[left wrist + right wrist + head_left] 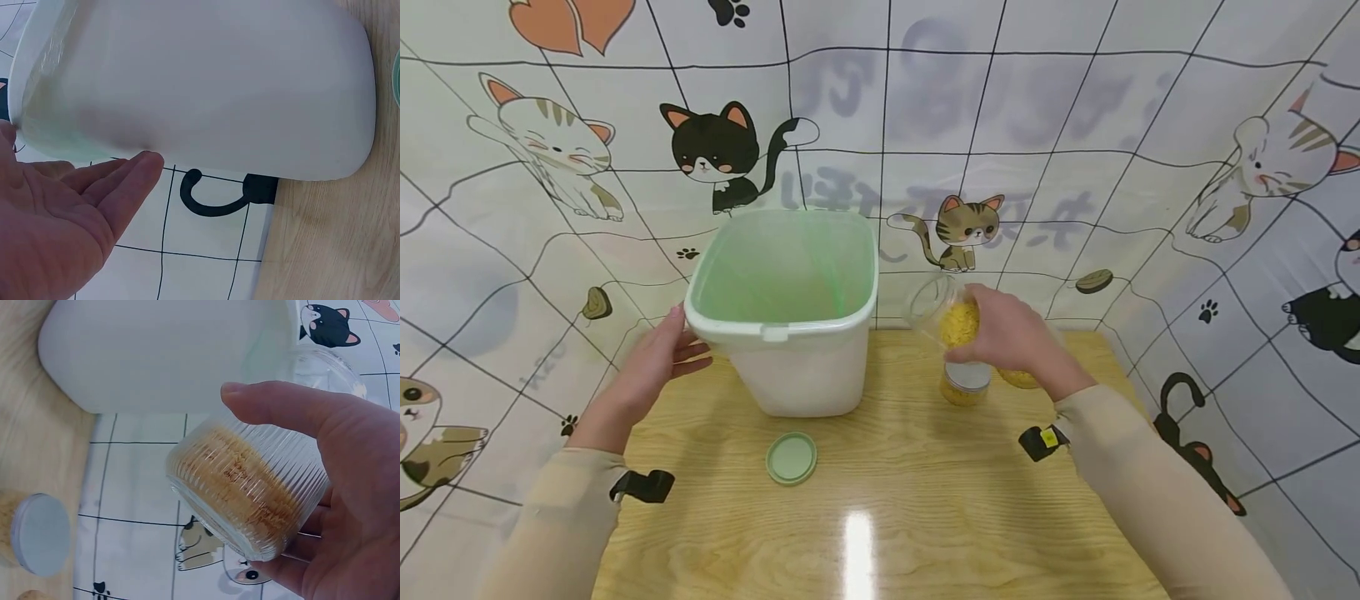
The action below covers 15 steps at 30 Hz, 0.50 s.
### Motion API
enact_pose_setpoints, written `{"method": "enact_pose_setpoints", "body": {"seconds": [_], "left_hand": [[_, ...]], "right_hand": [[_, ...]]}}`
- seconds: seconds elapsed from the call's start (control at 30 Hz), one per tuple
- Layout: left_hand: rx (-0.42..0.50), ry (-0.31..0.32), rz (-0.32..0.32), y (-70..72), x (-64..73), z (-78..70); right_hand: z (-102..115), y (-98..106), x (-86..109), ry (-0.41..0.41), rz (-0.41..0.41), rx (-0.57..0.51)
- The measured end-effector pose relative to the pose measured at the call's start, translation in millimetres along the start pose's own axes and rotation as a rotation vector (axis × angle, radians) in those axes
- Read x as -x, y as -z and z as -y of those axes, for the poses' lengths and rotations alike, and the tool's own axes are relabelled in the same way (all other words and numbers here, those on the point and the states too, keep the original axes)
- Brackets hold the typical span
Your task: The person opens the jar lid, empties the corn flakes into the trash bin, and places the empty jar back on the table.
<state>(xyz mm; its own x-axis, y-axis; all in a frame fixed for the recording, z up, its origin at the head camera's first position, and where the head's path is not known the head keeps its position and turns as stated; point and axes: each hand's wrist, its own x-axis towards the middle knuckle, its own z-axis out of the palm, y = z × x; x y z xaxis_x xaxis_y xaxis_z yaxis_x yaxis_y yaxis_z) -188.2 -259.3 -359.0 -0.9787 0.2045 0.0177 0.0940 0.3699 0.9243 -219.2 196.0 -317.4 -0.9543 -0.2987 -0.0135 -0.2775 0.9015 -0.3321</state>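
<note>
My right hand (pixel 1011 329) grips a clear ribbed glass jar (pixel 244 481), tilted with its open mouth toward the bin. Small yellow pieces (pixel 960 323) fill part of it. A white plastic bin (pixel 805 371) with a pale green inside stands upright at the back of the table. At its left side is my left hand (pixel 658 358), fingers fairly straight; in the left wrist view the fingertips (pixel 149 164) meet or nearly meet the bin's wall. Below the right hand stands a lidded jar (pixel 966 385) with yellow contents.
A round green lid (pixel 792 458) lies on the wooden table (pixel 940 517) in front of the bin. Another yellow-filled container (pixel 1018 379) is partly hidden behind the right hand. A cat-print sheet (pixel 850 100) hangs close behind and at both sides.
</note>
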Motion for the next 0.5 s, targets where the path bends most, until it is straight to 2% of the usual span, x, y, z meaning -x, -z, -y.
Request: {"method": "enact_pose_setpoints", "body": {"seconds": [0.33,0.5], "left_hand": [[-0.027,-0.004,0.007,-6.8,3.4,-11.3],[-0.052,-0.013,0.04,-7.7,4.7,-11.4]], "right_hand": [[19.2,31.7,-17.7,0.008,0.027,0.04],[26.7,41.0,-26.2,0.014,0.036,0.059]]}}
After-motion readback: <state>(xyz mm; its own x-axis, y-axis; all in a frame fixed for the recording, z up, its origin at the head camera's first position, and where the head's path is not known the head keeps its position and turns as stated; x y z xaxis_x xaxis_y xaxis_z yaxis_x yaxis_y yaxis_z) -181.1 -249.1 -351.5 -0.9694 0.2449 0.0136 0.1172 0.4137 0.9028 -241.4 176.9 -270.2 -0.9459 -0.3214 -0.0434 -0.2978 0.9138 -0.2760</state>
